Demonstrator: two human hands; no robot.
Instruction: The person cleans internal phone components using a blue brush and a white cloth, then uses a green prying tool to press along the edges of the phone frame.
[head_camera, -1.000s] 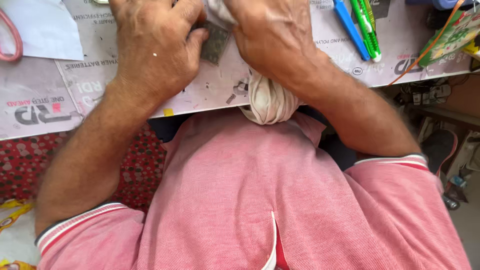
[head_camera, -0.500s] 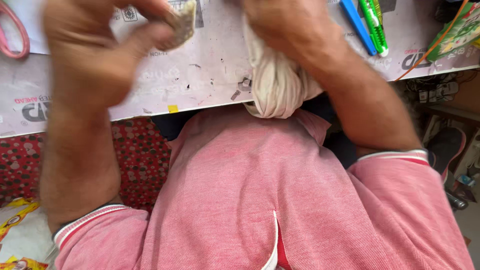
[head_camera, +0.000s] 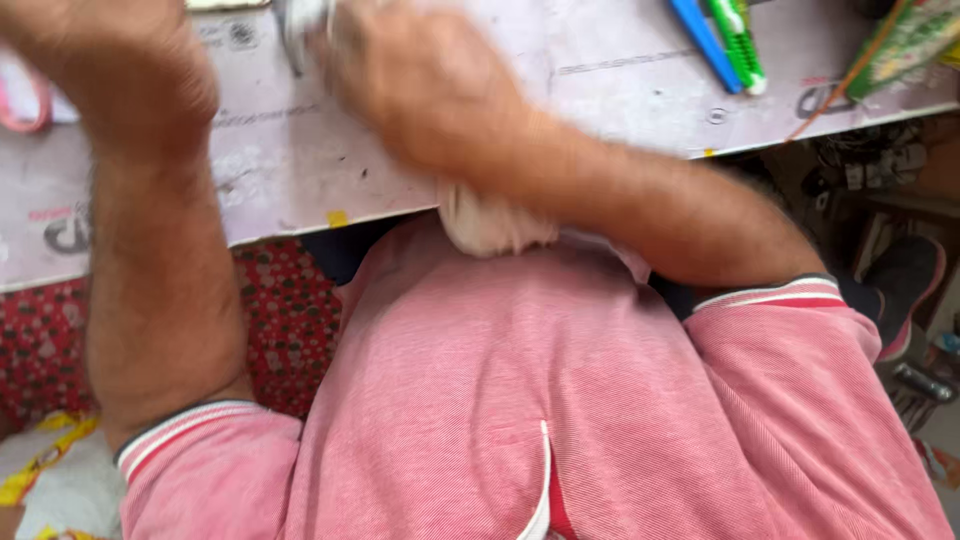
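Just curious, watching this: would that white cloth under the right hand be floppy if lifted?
Probably floppy: the white cloth bunches in soft folds and hangs over the table edge below the right hand. It likely weighs little and seems unlikely to roll or break.

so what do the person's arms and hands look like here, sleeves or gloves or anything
Both hands are bare, with no gloves, rings or watch that the blurred picture shows. The left hand and right hand lead into bare, hairy forearms. Each arm ends in a short sleeve of a pink-red, finely ribbed polo shirt; the sleeve cuffs carry white and red trim with a dark edge.
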